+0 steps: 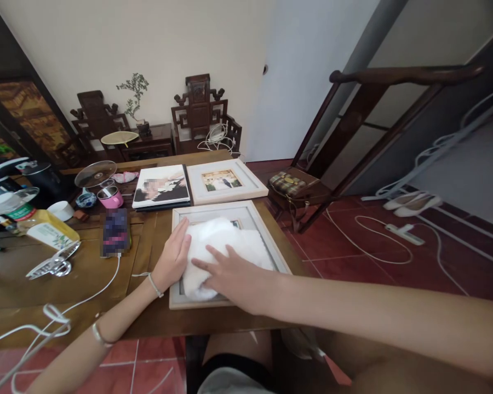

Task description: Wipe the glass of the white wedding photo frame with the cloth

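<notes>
A white-framed picture (267, 232) lies flat on the wooden table (86, 284) in front of me. A fluffy white cloth (225, 243) covers most of its glass. My right hand (230, 276) lies flat on the cloth with fingers stretched out. My left hand (173, 257) rests open on the frame's left edge, fingers touching the cloth's side. A bracelet circles each left-arm wrist area.
A second framed photo (225, 180) and a photo album (162, 187) lie further back. A phone (115, 232) on a white cable, a pink cup (110, 197), bottles and a small fan crowd the left. A stool (296, 189), cables and shoes sit on the red tile floor to the right.
</notes>
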`<state>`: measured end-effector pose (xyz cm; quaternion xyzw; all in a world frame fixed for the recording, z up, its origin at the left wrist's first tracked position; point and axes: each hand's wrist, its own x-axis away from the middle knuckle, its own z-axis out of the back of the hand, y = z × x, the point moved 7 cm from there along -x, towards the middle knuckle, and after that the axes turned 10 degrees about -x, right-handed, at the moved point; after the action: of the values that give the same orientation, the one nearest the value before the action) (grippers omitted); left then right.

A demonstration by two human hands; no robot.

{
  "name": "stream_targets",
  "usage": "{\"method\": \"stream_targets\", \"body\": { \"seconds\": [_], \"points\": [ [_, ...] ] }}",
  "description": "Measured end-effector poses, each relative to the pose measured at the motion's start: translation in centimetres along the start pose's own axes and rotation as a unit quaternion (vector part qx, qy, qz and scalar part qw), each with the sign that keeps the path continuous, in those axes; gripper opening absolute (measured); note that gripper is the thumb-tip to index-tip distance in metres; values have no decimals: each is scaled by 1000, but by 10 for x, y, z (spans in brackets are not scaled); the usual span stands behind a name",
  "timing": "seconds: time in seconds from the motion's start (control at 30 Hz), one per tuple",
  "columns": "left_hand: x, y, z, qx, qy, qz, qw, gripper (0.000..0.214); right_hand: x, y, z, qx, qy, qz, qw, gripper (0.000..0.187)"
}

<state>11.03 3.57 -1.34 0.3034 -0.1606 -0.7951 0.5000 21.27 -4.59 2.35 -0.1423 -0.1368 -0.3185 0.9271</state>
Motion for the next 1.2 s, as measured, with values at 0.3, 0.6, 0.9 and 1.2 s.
{"method": "stream_targets", "body": {
  "seconds": [0.3,0.6,0.9,1.2],
  "points": [
    [2,-3,-12,-75,-40,-19,996,48,34,-1,11,-53,-88,-53,993,47],
    [3,-1,-15,-113,-52,-53,991,42,49,96,47,-61,-6,-228,972,56],
    [3,0,-14,-117,-45,-71,990,40,-17,100,72,117,233,-63,963,70],
    [1,2,-13,-118,-53,-73,989,35,-38,102,32,28,128,-55,990,57]
  ]
}}
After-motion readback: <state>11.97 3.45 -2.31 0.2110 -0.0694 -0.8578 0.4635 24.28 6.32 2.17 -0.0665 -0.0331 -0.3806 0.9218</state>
